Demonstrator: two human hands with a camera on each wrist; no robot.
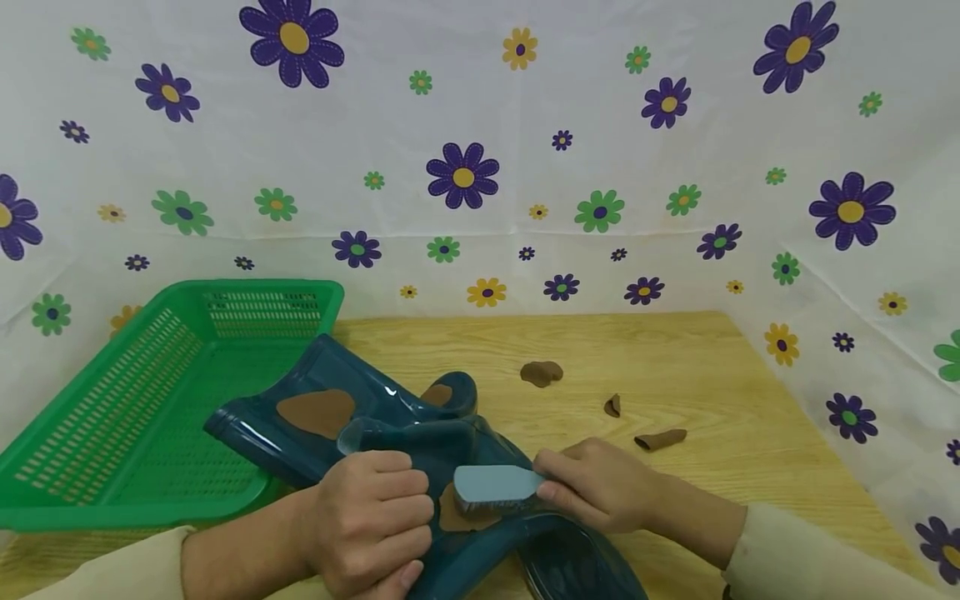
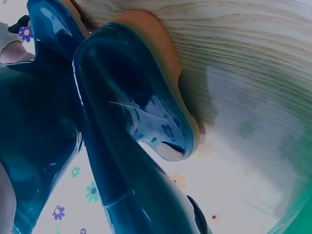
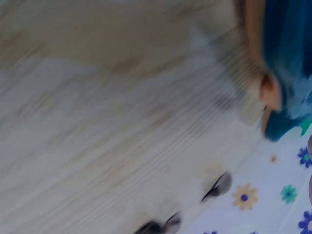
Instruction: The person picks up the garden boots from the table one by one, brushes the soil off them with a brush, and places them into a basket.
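Note:
My right hand (image 1: 600,483) holds a light-blue brush (image 1: 495,483) by its handle. The bristles point down onto a brown patch (image 1: 453,512) on a glossy dark-blue rubber boot (image 1: 465,558). My left hand (image 1: 375,521) grips that boot, fingers curled; the edge under them is mostly hidden. Behind it lies a second dark-blue boot (image 1: 390,387), with a large brown patch (image 1: 318,412) on its shaft and a smaller one near its foot. In the left wrist view a boot (image 2: 131,165) shows a tan sole (image 2: 163,48). The right wrist view is blurred, with a boot (image 3: 290,48) at its edge.
A green slotted plastic basket (image 1: 180,400) stands at the left, the far boot's shaft overlapping its rim. Loose brown pieces (image 1: 542,372) lie on the wooden table (image 1: 720,375) to the right. A white flower-print cloth (image 1: 480,108) hangs behind and at the sides.

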